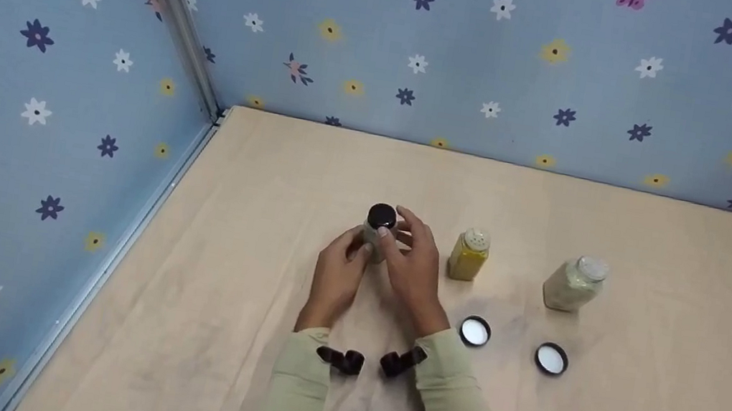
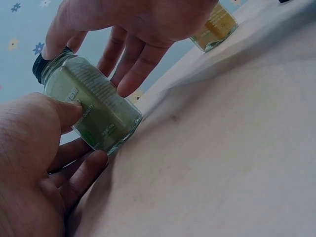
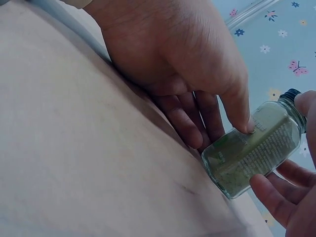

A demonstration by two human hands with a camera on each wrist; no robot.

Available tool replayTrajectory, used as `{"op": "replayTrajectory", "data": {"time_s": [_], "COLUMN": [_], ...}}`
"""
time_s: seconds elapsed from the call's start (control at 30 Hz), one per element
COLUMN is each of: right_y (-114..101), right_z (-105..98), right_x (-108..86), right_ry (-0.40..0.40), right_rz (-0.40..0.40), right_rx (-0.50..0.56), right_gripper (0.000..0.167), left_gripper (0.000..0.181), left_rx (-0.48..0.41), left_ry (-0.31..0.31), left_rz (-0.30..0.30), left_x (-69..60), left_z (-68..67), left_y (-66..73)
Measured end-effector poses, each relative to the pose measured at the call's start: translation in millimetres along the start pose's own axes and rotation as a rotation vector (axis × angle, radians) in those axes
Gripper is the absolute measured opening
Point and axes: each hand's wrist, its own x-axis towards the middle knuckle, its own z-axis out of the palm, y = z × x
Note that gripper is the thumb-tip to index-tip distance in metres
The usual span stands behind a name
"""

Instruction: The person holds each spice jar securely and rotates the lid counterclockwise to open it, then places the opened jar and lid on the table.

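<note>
A glass spice jar (image 2: 98,111) of green powder, with printed lettering and a black cap (image 1: 382,214), stands on the cloth-covered table. My left hand (image 1: 337,274) grips its lower body, thumb on one face and fingers round the other side. From the right, my right hand (image 1: 416,271) pinches the cap between thumb and forefinger, its other fingers spread beside the glass. The cap sits on the jar's mouth; whether it is loose I cannot tell. Just right of this hand is a shaker jar (image 1: 468,255) of yellow powder with a perforated top.
Farther right stands a larger jar (image 1: 572,285) with pale contents and a whitish top. Two black-rimmed lids lie white inside up, one lid (image 1: 475,331) near my right sleeve, another lid (image 1: 552,359) beyond it. Flower-patterned panels (image 1: 489,64) border the table behind and at left.
</note>
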Motion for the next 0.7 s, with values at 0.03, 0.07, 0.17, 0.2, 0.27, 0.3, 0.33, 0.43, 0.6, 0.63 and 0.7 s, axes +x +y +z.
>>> {"op": "replayTrajectory", "data": {"time_s": [0.03,0.07,0.17,0.2,0.27,0.3,0.33,0.43,0.6,0.63,0.7], "right_y": [0.0,-0.2,-0.3,-0.2,0.3,0.7,1.0,1.8,1.1,0.7,-0.5], "right_z": [0.1,0.2,0.4,0.4,0.4,0.4,0.4,0.2,-1.0,-1.2,-1.6], "right_x": [0.3,0.4,0.6,0.5,0.2,-0.2,-0.5,-0.8,-1.1,-0.6,0.9], "right_ry": [0.002,0.004,0.008,0.008,0.007,0.006,0.004,0.003,-0.004,-0.006,-0.007], "right_rz": [-0.002,-0.004,-0.020,-0.026,-0.034,-0.036,-0.036,-0.031,-0.022,-0.023,-0.028], "right_rx": [0.011,0.020,0.033,0.036,0.042,0.045,0.048,0.049,0.038,0.034,0.028], "right_gripper": [0.044,0.043,0.039,0.039,0.037,0.037,0.037,0.036,0.037,0.037,0.037], "left_gripper": [0.040,0.040,0.040,0.040,0.040,0.040,0.040,0.040,0.040,0.040,0.040], "left_rx": [-0.002,-0.004,-0.007,-0.006,0.001,0.005,0.010,0.007,-0.008,-0.007,-0.007], "left_ry": [0.002,0.003,0.004,0.004,0.002,0.001,0.000,-0.003,-0.006,-0.005,-0.003], "left_rz": [-0.004,-0.006,-0.004,0.000,0.009,0.010,0.012,0.008,-0.016,-0.019,-0.022], "left_x": [0.2,0.6,0.9,0.8,0.2,-0.2,-0.6,-1.3,-0.7,-0.1,1.7], "left_z": [-0.1,-0.1,-0.4,-0.5,-0.5,-0.5,-0.5,0.0,0.3,0.3,0.2], "left_y": [0.0,-0.2,-0.5,-0.7,-1.1,-1.3,-1.5,-1.6,-0.1,0.3,1.2]}}
